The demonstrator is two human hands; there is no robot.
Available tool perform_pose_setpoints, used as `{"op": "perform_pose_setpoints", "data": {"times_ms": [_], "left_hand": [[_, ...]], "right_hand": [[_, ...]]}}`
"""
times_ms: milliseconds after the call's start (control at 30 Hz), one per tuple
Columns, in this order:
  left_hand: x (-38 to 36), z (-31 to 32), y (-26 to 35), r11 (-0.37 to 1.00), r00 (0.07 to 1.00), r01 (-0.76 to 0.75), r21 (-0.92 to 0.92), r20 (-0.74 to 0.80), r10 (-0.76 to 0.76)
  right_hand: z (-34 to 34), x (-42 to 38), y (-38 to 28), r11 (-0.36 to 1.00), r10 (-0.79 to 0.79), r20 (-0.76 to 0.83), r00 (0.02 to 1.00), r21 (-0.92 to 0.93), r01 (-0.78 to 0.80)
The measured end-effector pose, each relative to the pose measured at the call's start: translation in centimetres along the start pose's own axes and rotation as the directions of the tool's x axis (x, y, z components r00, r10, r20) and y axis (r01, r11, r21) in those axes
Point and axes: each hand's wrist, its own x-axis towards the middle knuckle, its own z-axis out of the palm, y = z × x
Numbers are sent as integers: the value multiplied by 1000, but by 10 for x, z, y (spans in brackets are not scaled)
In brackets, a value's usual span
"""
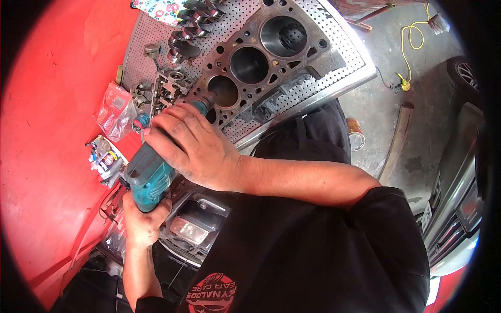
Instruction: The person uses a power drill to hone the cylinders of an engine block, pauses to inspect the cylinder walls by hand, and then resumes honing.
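A teal and black power drill (148,175) points up and right, its chuck (209,99) at the edge of a cylinder bore in an engine block (245,36). My left hand (143,219) is wrapped round the drill's lower end. Over the front of the drill body lies my right hand (195,148), fingers curled round it. Whatever bit the chuck holds is too hard to make out. The bores further up the block are open, and another nearer my right hand is partly hidden.
The block rests on a perforated metal table (339,78). Beside it lie a crankshaft (182,44), a piston (152,49), other metal parts and a plastic bag (116,109). A headlight (190,229) is below the drill. A can (356,136) and yellow cord (412,41) lie on the floor, near a car (454,208).
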Motion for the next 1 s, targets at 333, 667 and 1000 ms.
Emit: {"op": "perform_pose_setpoints", "data": {"times_ms": [333, 667, 1000], "left_hand": [[15, 10, -7, 998, 999, -54, -44, -9, 53], [25, 15, -13, 997, 996, -83, 1, 7, 83], [38, 27, -18, 998, 998, -59, -12, -13, 59]], "right_hand": [[1, -6, 9, 998, 38, 20, 999, 55, -39], [1, -12, 19, 998, 36, 33, 999, 41, -37], [1, -19, 31, 999, 41, 34, 999, 25, -42]]}}
